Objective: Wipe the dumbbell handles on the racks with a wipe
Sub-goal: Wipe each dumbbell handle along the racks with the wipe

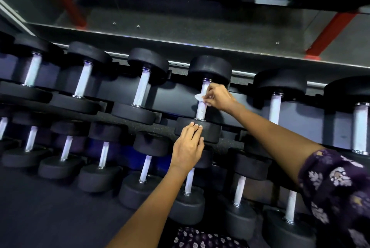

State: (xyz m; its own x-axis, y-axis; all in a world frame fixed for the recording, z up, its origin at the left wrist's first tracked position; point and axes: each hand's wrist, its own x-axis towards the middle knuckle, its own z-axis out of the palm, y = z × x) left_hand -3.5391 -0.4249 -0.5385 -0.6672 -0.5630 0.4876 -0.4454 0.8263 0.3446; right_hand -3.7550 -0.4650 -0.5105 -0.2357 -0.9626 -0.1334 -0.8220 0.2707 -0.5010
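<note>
Patterned sleeve [338, 185] at the near right, on the right arm. Left hand [188, 147], fingers straight and together, presses flat on the near black head [208, 130] of a dumbbell on the upper rack row. Just beyond it, the right hand [219, 96] pinches a white wipe [200, 97] against the upper part of the same dumbbell's pale handle [201, 110]. The far head [210, 68] lies past the right hand. More dumbbells [144, 85] sit to either side of both hands; a lower row [144, 169] lies nearer, beneath the left forearm. A red post [328, 33] stands farthest, beyond the right hand.
</note>
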